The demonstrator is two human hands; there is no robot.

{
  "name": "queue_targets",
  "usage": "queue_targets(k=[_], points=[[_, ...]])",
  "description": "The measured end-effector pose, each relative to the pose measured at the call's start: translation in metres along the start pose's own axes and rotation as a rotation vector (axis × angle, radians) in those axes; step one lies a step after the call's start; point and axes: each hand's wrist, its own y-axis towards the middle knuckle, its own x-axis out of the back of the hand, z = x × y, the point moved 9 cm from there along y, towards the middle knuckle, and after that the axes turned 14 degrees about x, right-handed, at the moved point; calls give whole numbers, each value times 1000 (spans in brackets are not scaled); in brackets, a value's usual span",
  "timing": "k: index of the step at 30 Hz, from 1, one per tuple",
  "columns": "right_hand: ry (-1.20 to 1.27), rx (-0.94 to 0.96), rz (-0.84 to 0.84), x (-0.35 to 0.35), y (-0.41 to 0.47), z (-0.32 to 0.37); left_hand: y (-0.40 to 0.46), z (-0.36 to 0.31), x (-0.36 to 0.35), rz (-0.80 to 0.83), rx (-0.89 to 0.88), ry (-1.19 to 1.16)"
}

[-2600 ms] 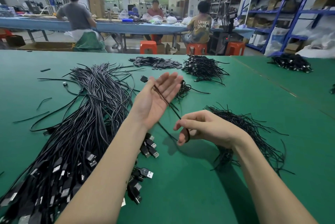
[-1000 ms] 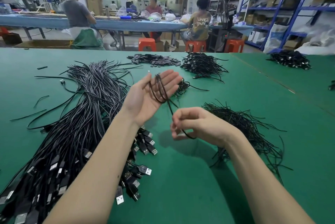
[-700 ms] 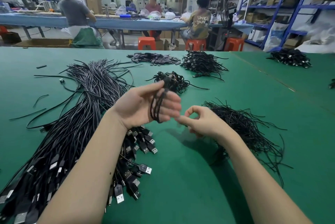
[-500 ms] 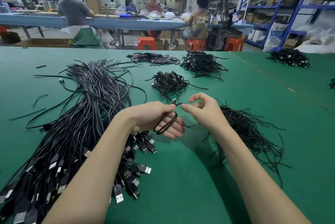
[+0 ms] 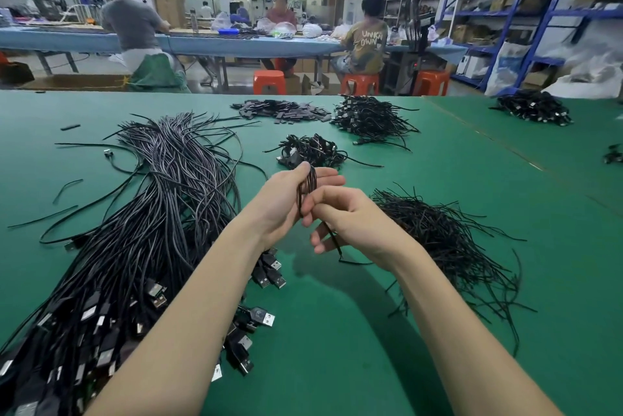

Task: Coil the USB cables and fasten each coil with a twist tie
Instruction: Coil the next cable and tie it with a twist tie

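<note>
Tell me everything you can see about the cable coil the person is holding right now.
The coil is a thin black cable wound into a few narrow, elongated loops, standing roughly upright above the green table, not touching it. The left hand grips it, thumb pinching the top with fingers behind. The right hand closes on its lower part, and a thin black strand, either the cable's tail or a twist tie, trails down from that hand. No plug shows on the coil.

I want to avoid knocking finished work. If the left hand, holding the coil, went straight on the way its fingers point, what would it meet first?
Probably the small pile of tied coils just beyond the left hand; depth is unclear, so it might pass above.
</note>
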Motion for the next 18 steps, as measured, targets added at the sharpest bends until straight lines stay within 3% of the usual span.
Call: queue_targets(k=[5,10,12,15,18], points=[[-41,-129,142,3,-10,-15,2,-5,1,16,-40,-293],[210,-134,-215,42,-5,-19,-16,-8,-17,363,39,-457],[238,-77,-195,40,-1,-14,-22,-6,-25,446,41,-366],[35,1,-310,52,-2,-10,-20,-2,-28,415,29,-203],[-156,72,-461,65,-4,-4,-9,-6,-11,84,-100,226]])
